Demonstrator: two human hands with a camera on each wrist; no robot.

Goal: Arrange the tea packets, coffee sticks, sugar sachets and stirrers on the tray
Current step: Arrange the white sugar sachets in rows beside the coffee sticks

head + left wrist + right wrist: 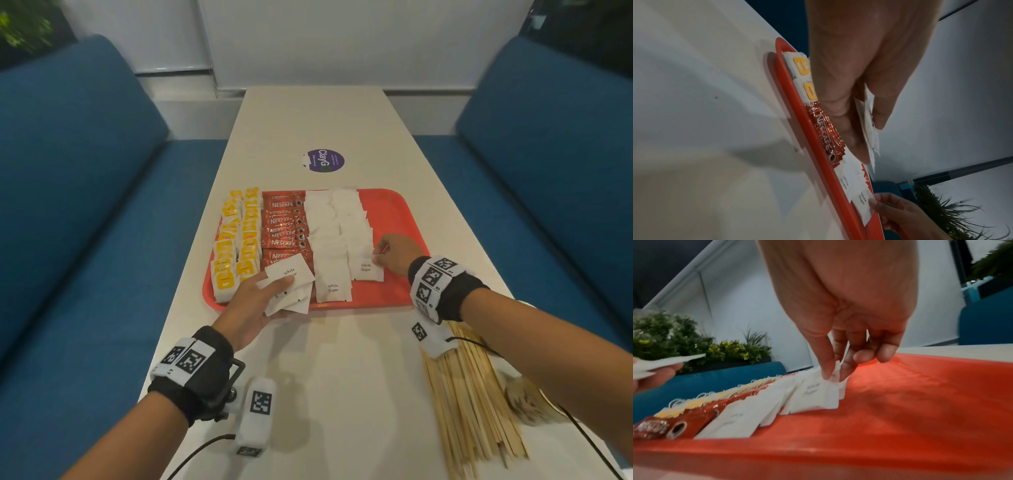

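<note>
Two columns of sugar sachets (337, 236) fill the middle of the red tray (397, 205), beside coffee sticks (284, 228) and tea packets (236, 240). The right hand (394, 253) pinches the nearest sachet (365, 269) with thumb and fingers, seemingly to square it. The left hand (253, 301) grips a spare fan of sachets (291, 284), likely as supply. Stirrers (469, 394) wait on the tabletop (342, 377).

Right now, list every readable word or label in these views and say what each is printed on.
"NESCAFE CLASSIC": red coffee sticks on the tray.
"White Sugar": sugar sachets on the tray, and the fanned sachets the left hand holds.
"ClayG": purple round sticker on the table; its smaller print is unreadable.
Yellow tea packets: lettering too blurred to read.
</note>
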